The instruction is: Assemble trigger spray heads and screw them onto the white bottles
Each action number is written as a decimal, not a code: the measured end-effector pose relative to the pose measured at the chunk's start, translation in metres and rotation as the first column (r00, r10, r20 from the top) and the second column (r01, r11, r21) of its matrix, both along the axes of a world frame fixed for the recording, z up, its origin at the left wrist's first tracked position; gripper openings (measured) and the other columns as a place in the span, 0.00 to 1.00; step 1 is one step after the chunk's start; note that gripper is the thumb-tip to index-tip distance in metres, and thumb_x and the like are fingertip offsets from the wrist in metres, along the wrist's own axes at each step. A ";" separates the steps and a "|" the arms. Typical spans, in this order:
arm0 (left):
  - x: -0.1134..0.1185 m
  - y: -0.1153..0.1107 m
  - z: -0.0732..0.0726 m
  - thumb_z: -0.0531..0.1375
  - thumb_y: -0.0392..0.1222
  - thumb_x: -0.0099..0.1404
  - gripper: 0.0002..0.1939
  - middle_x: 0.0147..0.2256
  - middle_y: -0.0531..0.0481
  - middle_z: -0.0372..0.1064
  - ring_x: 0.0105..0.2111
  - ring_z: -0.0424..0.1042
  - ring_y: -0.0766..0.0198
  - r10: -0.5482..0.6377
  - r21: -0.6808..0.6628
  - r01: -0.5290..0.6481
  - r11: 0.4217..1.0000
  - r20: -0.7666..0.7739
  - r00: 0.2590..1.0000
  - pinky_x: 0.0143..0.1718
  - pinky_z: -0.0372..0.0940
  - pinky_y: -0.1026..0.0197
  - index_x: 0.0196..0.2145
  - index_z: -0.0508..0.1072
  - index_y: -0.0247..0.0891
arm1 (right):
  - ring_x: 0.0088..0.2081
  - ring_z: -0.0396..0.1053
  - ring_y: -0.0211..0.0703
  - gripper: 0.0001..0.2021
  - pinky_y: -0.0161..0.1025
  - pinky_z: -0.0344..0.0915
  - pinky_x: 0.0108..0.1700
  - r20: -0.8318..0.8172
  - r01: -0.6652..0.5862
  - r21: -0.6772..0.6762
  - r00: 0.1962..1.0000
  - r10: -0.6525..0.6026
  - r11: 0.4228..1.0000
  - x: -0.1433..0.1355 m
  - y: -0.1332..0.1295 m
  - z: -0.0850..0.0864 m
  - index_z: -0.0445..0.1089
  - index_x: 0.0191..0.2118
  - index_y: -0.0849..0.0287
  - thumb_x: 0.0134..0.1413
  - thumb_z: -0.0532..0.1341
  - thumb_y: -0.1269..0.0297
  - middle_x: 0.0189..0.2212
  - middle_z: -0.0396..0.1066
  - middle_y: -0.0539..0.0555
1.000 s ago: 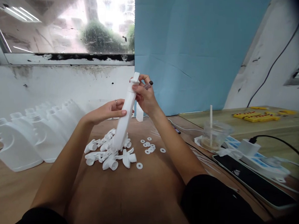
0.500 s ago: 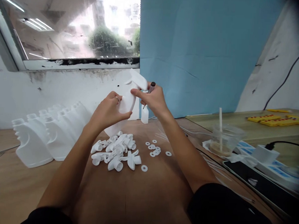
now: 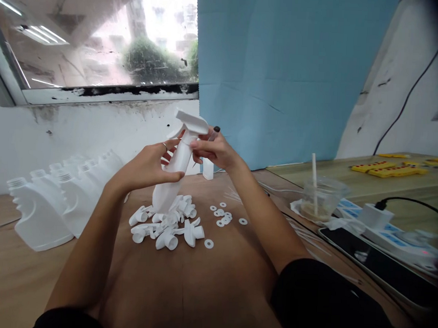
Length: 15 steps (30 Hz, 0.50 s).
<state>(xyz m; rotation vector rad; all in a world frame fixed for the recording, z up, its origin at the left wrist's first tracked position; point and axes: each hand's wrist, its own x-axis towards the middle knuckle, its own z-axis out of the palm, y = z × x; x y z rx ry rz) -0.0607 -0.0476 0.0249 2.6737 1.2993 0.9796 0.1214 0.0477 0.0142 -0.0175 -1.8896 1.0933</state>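
Note:
My left hand is wrapped round the body of a white spray bottle, thumb in front and fingers behind. The bottle leans, its base over the pile of sprayer heads. On its top sits a white trigger sprayer head, nozzle end to the left. My right hand pinches the collar where head and bottle meet. A slim pen-like tool with a dark end is tucked in that same hand. Below lies a pile of loose white trigger sprayer heads, with several flat white washers to its right.
Several open-necked white bottles stand in rows at left. A small white bottle stands behind my right hand. At right are a plastic cup with a straw, a phone, a power strip, cables and yellow pieces.
The spray bottle has turned, showing the trigger and more of its side. My left fingers have shifted upward behind it. My right hand has moved slightly down and left at the collar.

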 end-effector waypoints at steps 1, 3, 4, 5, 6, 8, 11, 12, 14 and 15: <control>-0.001 -0.001 0.001 0.63 0.45 0.55 0.29 0.45 0.50 0.70 0.40 0.70 0.55 -0.012 -0.025 0.012 1.000 -0.010 1.000 0.44 0.67 0.54 0.55 0.66 0.45 | 0.17 0.48 0.27 0.18 0.33 0.59 0.18 0.014 -0.040 -0.008 0.999 0.040 0.999 0.002 0.000 0.000 0.66 0.37 0.58 0.41 0.70 0.58 0.24 0.63 0.44; -0.003 -0.004 0.002 0.63 0.45 0.55 0.29 0.45 0.49 0.70 0.40 0.70 0.55 -0.022 -0.059 0.020 0.998 -0.031 0.999 0.42 0.68 0.54 0.55 0.66 0.44 | 0.18 0.53 0.29 0.19 0.31 0.58 0.17 -0.002 -0.056 -0.020 0.998 0.055 0.998 0.004 0.002 0.001 0.66 0.36 0.59 0.40 0.72 0.60 0.24 0.64 0.45; -0.004 -0.005 0.003 0.63 0.45 0.56 0.30 0.46 0.48 0.70 0.41 0.70 0.54 -0.032 -0.072 0.029 0.997 -0.042 0.999 0.42 0.69 0.54 0.56 0.65 0.44 | 0.19 0.56 0.30 0.18 0.31 0.57 0.17 -0.021 -0.060 -0.022 0.998 0.059 0.998 0.005 0.003 0.001 0.67 0.35 0.60 0.39 0.72 0.61 0.24 0.65 0.46; -0.006 -0.006 0.004 0.63 0.45 0.56 0.31 0.47 0.48 0.70 0.42 0.70 0.54 -0.050 -0.082 0.045 0.996 -0.052 0.997 0.43 0.68 0.54 0.57 0.64 0.44 | 0.20 0.58 0.31 0.17 0.30 0.57 0.16 -0.041 -0.077 -0.018 0.996 0.076 0.997 0.005 0.005 0.000 0.67 0.34 0.60 0.39 0.72 0.61 0.25 0.65 0.47; -0.008 -0.008 0.006 0.62 0.45 0.56 0.32 0.48 0.47 0.69 0.43 0.70 0.53 -0.075 -0.086 0.070 0.994 -0.057 0.996 0.45 0.68 0.53 0.58 0.63 0.44 | 0.20 0.59 0.31 0.17 0.31 0.57 0.16 -0.057 -0.107 -0.011 0.993 0.106 0.994 0.005 0.006 -0.001 0.67 0.33 0.61 0.40 0.72 0.61 0.25 0.66 0.48; -0.014 -0.013 0.010 0.61 0.46 0.58 0.31 0.51 0.45 0.67 0.47 0.68 0.51 -0.149 -0.092 0.143 0.985 -0.055 0.987 0.49 0.65 0.51 0.59 0.62 0.43 | 0.19 0.57 0.30 0.16 0.31 0.57 0.15 -0.089 -0.180 0.008 0.980 0.180 0.984 0.004 0.007 -0.003 0.66 0.33 0.59 0.40 0.71 0.60 0.28 0.69 0.49; -0.029 -0.030 0.019 0.60 0.46 0.58 0.29 0.52 0.44 0.67 0.48 0.68 0.51 -0.269 -0.144 0.267 0.953 0.001 0.963 0.49 0.65 0.53 0.57 0.65 0.42 | 0.14 0.45 0.25 0.17 0.31 0.53 0.14 -0.190 -0.231 0.032 0.954 0.233 0.972 0.006 0.003 -0.003 0.66 0.37 0.54 0.42 0.70 0.57 0.34 0.72 0.47; -0.036 -0.038 0.022 0.61 0.46 0.57 0.28 0.50 0.45 0.68 0.46 0.70 0.51 -0.293 -0.176 0.294 0.939 0.029 0.956 0.47 0.67 0.54 0.56 0.67 0.43 | 0.14 0.41 0.24 0.17 0.31 0.51 0.13 -0.235 -0.216 0.040 0.947 0.220 0.976 0.009 0.001 -0.001 0.66 0.38 0.52 0.43 0.69 0.55 0.37 0.72 0.47; -0.050 -0.057 0.026 0.63 0.48 0.52 0.27 0.45 0.46 0.72 0.42 0.72 0.52 -0.228 -0.202 0.242 0.949 0.093 0.969 0.41 0.70 0.55 0.51 0.71 0.43 | 0.14 0.36 0.25 0.16 0.32 0.47 0.13 -0.314 -0.124 0.044 0.940 0.132 0.991 0.018 -0.004 0.004 0.66 0.40 0.48 0.47 0.65 0.50 0.44 0.71 0.47; -0.059 -0.066 0.028 0.65 0.50 0.48 0.28 0.42 0.47 0.73 0.40 0.73 0.51 -0.112 -0.192 0.133 0.972 0.120 0.986 0.39 0.70 0.56 0.48 0.74 0.43 | 0.15 0.35 0.25 0.15 0.32 0.47 0.14 -0.333 -0.046 0.033 0.942 0.054 0.998 0.024 -0.007 0.007 0.66 0.41 0.47 0.49 0.63 0.48 0.47 0.70 0.47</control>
